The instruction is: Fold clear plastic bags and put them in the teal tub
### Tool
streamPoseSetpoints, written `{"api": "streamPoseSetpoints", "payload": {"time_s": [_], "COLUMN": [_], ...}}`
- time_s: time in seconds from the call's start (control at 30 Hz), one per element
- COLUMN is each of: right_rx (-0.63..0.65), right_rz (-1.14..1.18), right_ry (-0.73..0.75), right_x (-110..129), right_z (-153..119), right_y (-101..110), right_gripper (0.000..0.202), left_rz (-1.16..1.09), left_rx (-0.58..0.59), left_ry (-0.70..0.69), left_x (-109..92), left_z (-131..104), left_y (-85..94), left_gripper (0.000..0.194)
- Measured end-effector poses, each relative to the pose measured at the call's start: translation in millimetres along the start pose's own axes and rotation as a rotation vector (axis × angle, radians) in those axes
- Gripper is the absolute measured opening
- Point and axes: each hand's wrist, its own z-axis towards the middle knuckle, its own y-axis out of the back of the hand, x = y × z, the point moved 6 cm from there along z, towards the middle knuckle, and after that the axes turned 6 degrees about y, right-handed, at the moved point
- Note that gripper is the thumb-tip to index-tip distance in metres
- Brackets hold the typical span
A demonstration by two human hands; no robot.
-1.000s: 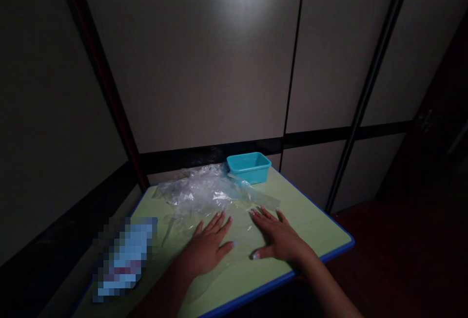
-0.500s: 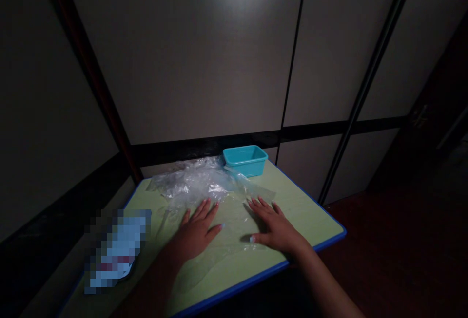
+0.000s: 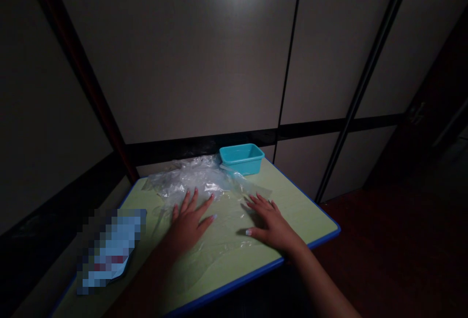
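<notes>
Clear plastic bags [image 3: 199,177] lie crumpled toward the back of a pale green table [image 3: 292,198], and a flatter sheet of the film spreads toward me. My left hand [image 3: 188,228] is over this film with its fingers spread, fingertips at the edge of the crumpled heap. Also spread, my right hand [image 3: 270,225] rests on or just above the film's right side; contact is hard to judge. Neither hand grips anything. A turquoise plastic basket [image 3: 243,164] stands upright behind the film, and a corner of the plastic overlaps its front left side.
A pixelated bluish flat object [image 3: 113,250] lies at the table's left side. The tabletop has a blue edge [image 3: 234,284]. Behind it rise large panelled doors [image 3: 204,65] with dark strips, close to the table. Dark reddish floor [image 3: 380,250] shows at the right.
My left hand has shifted slightly left, its fingers spread wider. My right hand stays nearly in place. The whole view has moved a little; the bags and basket look unchanged.
</notes>
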Motion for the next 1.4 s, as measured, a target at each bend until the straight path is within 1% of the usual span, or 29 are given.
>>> {"api": "streamPoseSetpoints", "payload": {"time_s": [0.07, 0.13, 0.3, 0.4, 0.53, 0.63, 0.73, 0.87, 0.93, 0.97, 1.1, 1.13, 1.17, 1.2, 1.27, 1.33, 1.4], "right_rx": [-0.057, -0.086, -0.080, -0.049, 0.034, 0.050, 0.013, -0.089, -0.136, -0.157, -0.239, -0.259, -0.275, -0.285, -0.286, -0.265, -0.227], "right_rz": [0.020, 0.022, 0.015, 0.006, -0.048, -0.069, -0.067, 0.010, 0.077, 0.109, 0.194, 0.207, 0.216, 0.223, 0.219, 0.189, 0.128], "right_ry": [-0.002, -0.015, -0.016, -0.006, -0.013, -0.016, -0.015, 0.019, 0.028, 0.025, 0.013, 0.020, 0.027, 0.033, 0.034, 0.029, 0.023], "right_x": [-2, -4, -7, -6, -5, -7, -10, -11, -10, -9, -8, -8, -8, -8, -9, -10, -9], "right_z": [-1, -1, 1, 1, 3, 4, 5, 2, 0, -1, -3, -3, -2, -2, -2, -2, -2], "right_y": [3, 3, 1, 0, -3, -5, -6, -2, 1, 3, 10, 12, 13, 13, 13, 11, 9], "right_gripper": [0.069, 0.063, 0.064, 0.064, 0.068, 0.067, 0.062, 0.056, 0.054, 0.052, 0.045, 0.045, 0.045, 0.044, 0.044, 0.044, 0.046], "left_rz": [-0.005, 0.000, 0.015, 0.017, 0.002, -0.003, -0.003, -0.013, -0.019, -0.025, -0.068, -0.074, -0.073, -0.067, -0.042, -0.014, 0.001], "left_rx": [0.012, 0.048, 0.217, 0.278, 0.315, 0.326, 0.323, 0.328, 0.290, 0.242, -0.040, -0.077, -0.086, -0.066, 0.037, 0.156, 0.227], "left_ry": [0.014, 0.013, 0.017, 0.028, -0.006, -0.012, -0.012, 0.005, 0.014, 0.016, 0.043, 0.052, 0.054, 0.047, 0.024, 0.008, 0.018], "left_x": [5, 9, 13, 15, 16, 19, 22, 24, 25, 25, 30, 32, 32, 32, 30, 28, 27], "left_z": [2, 2, -3, -6, -10, -10, -10, -11, -9, -7, 2, 3, 4, 3, 1, -2, -5], "left_y": [0.6, -0.7, -8.9, -13.2, -17.7, -17.9, -15.3, -11.1, -5.8, -1.2, 21.1, 23.6, 23.9, 22.1, 14.1, 5.4, 0.6], "left_gripper": [0.051, 0.053, 0.068, 0.074, 0.085, 0.093, 0.092, 0.092, 0.090, 0.086, 0.064, 0.061, 0.059, 0.059, 0.062, 0.072, 0.082]}}
